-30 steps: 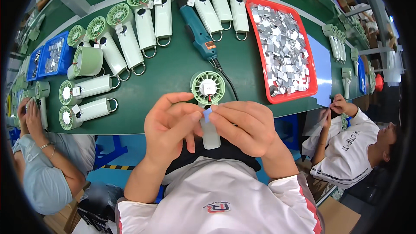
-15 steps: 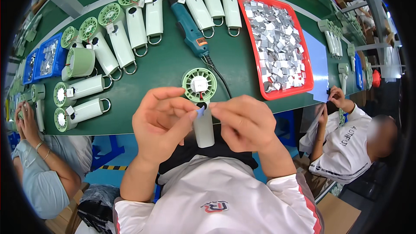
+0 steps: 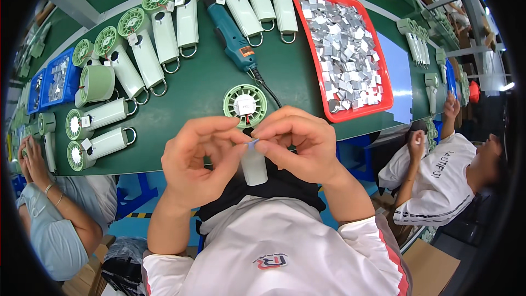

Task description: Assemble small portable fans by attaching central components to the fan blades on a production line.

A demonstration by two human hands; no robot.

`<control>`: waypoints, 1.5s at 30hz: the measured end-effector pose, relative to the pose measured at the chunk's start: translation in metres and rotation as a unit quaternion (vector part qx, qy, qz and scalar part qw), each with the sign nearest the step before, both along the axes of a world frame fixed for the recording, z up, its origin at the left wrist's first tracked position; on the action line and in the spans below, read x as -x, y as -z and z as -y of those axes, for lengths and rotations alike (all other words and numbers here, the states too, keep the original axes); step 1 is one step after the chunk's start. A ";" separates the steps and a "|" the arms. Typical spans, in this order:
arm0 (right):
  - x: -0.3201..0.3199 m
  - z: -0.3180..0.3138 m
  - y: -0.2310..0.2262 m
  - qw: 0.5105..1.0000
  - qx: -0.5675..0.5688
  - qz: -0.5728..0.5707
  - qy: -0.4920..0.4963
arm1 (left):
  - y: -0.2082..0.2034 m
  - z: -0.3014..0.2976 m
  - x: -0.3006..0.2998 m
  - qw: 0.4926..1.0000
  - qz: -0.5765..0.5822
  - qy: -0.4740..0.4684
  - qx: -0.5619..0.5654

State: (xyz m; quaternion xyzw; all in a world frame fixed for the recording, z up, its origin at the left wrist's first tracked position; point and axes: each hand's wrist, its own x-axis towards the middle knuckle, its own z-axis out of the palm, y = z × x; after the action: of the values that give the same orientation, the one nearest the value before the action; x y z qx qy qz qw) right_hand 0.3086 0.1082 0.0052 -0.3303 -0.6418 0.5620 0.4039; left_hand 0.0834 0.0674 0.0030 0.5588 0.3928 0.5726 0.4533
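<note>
A pale green handheld fan (image 3: 262, 100) lies in front of me, its round grille head on the green table. A white square part sits on the head, with a red wire by it. The fan's pale handle (image 3: 255, 171) points toward me, past the table edge. Over the handle's upper end, my left hand (image 3: 200, 156) pinches a small blue piece of film (image 3: 252, 142) between thumb and fingertips. My right hand (image 3: 300, 145) pinches the same piece from the other side. The fingertips nearly meet and hide most of it, along with the fan's neck.
More fans (image 3: 147, 57) with metal loops curve along the table's left and back. A teal corded power tool (image 3: 233, 38) lies behind my hands. Right of it stands a red tray (image 3: 359, 111) of small silver-white pieces; blue bins (image 3: 60, 77) stand far left. Co-workers sit on both sides.
My right hand has come in to the left, and its fingertips now close on the blue film beside my left hand's. The right-hand co-worker's hand has lifted away from the blue sheet.
</note>
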 end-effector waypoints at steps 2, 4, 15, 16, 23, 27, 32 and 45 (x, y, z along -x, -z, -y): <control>0.002 0.000 0.000 1.000 0.001 0.000 0.002 | 0.002 -0.001 0.000 1.000 0.003 -0.002 -0.005; 0.003 -0.001 -0.002 1.000 0.002 0.001 0.003 | 0.004 -0.002 -0.002 1.000 -0.008 -0.025 -0.012; -0.003 -0.015 -0.021 0.996 -0.036 0.036 0.070 | -0.029 -0.057 0.035 0.956 -0.245 0.042 -0.156; -0.002 -0.017 -0.025 0.996 -0.037 0.037 0.069 | -0.029 -0.068 0.038 0.935 -0.293 0.086 -0.180; 0.002 -0.024 -0.037 0.990 0.001 0.090 0.109 | 0.001 -0.097 0.042 0.936 -0.249 0.210 -0.130; 0.008 -0.027 -0.037 0.991 0.056 0.085 0.088 | 0.011 -0.098 0.043 0.953 -0.199 0.189 -0.127; 0.019 -0.038 -0.041 0.980 0.168 0.087 0.067 | 0.020 -0.095 0.042 0.974 -0.131 0.174 -0.063; 0.041 -0.045 -0.046 0.964 0.210 0.144 0.083 | 0.028 -0.097 0.045 0.975 -0.126 0.172 -0.066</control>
State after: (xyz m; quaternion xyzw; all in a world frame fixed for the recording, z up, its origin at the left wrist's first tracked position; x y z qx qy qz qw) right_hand 0.2673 0.1533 0.0509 -0.5372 -0.5311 0.5951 0.2743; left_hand 0.0381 0.1645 -0.0247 0.7147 0.3059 0.4355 0.4539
